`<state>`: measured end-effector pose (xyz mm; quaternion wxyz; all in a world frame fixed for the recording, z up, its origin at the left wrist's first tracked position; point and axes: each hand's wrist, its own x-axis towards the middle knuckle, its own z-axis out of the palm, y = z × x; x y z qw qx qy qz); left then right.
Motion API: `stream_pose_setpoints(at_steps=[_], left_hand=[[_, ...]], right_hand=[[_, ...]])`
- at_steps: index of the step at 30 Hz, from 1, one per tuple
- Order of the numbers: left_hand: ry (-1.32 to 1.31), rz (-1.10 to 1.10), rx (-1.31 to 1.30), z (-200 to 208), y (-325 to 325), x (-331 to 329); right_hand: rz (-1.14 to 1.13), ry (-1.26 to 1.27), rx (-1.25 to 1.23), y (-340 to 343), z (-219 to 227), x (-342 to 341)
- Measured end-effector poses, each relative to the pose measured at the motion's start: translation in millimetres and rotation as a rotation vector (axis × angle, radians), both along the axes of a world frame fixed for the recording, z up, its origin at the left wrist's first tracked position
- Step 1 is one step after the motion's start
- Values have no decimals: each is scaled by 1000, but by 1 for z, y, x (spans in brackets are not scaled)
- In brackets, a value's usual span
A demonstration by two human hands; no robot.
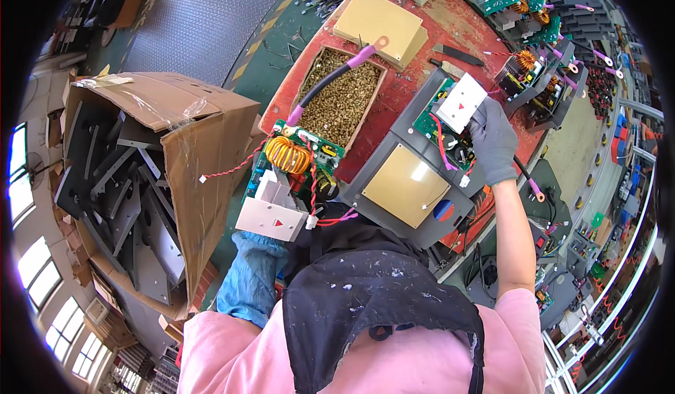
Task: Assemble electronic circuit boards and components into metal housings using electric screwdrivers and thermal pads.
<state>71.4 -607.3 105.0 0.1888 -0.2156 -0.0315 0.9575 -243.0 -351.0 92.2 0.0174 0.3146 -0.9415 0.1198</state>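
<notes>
In front of my body on the left is a circuit board (325,156) with a copper-wound ring coil, a white metal plate, red twisted wires and a thick black cable with purple ends. My left forearm, in a blue sleeve cover (254,271), ends beneath it; my left hand (261,238) is mostly hidden there, holding the board. My right hand (492,141), in a grey glove, closes round the edge of a white metal plate (462,103) on a second green circuit board (426,123). This board is at a dark grey housing (365,196) bearing a gold-coloured panel (405,185).
A cardboard tray (337,95) of small brass-coloured parts and a stack of beige plates (377,25) are on the red bench (439,25). A large carton (211,134) of dark metal brackets stands left. More circuit boards (527,78) crowd the right.
</notes>
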Motion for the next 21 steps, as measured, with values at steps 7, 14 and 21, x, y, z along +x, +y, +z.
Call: stream_pose_setpoints(at_steps=[7,14,21], left_hand=[[-18,23,65,-2,4,-15],[-26,74,114,9,6,5],[-36,57,173,97,13,216]], right_hand=[[4,2,-11,2,-6,-1],[2,-5,6,-5,-8,0],[-101,-67,11,11,-14,-10]])
